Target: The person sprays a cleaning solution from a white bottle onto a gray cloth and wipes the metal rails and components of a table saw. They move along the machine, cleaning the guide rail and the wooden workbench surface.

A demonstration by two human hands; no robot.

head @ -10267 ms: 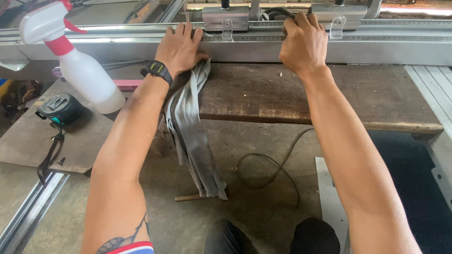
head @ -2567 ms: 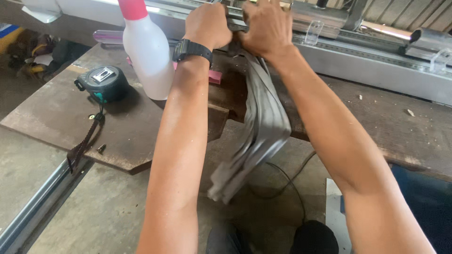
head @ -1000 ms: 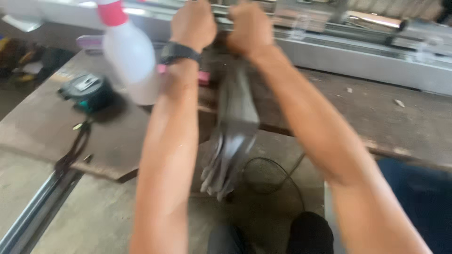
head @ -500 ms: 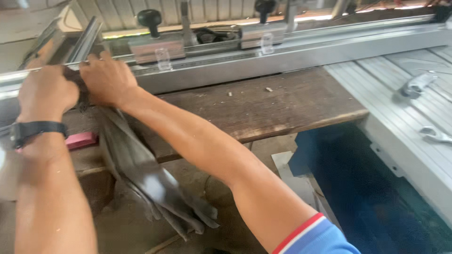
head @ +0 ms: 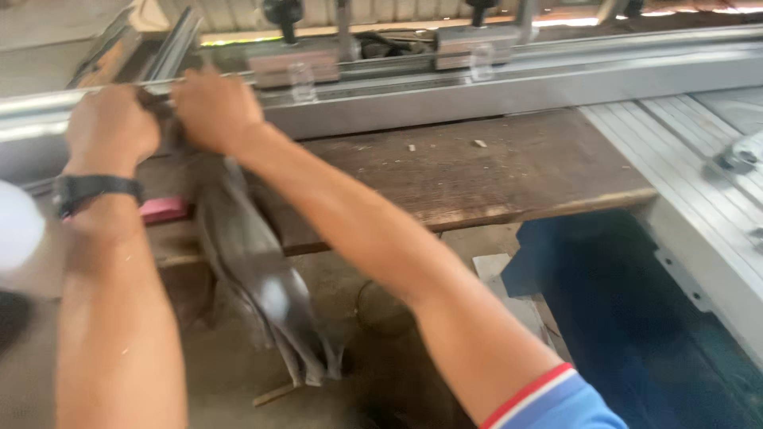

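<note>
Both my hands press on a long aluminium rail (head: 493, 79) at the back left of a wooden bench (head: 477, 167). My left hand (head: 110, 127), with a black watch on its wrist, is closed over the rail. My right hand (head: 214, 107) sits just beside it, fingers curled on the same spot. A bundle of grey rubber strips (head: 254, 278) starts between the two hands and hangs over the bench's front edge toward the floor. Whether the fingers pinch the strips or only the rail is hidden.
A white spray bottle (head: 20, 230) is blurred at the left edge, with a pink object (head: 163, 209) beside my wrist. More aluminium frame sections (head: 707, 199) lie at the right. Clamps (head: 477, 36) stand behind the rail. A dark blue object (head: 628, 318) sits below the bench.
My head has turned right, so the bottle and tape measure slid out to the left. Both hands have stayed together on the rail with the strips hanging below.
</note>
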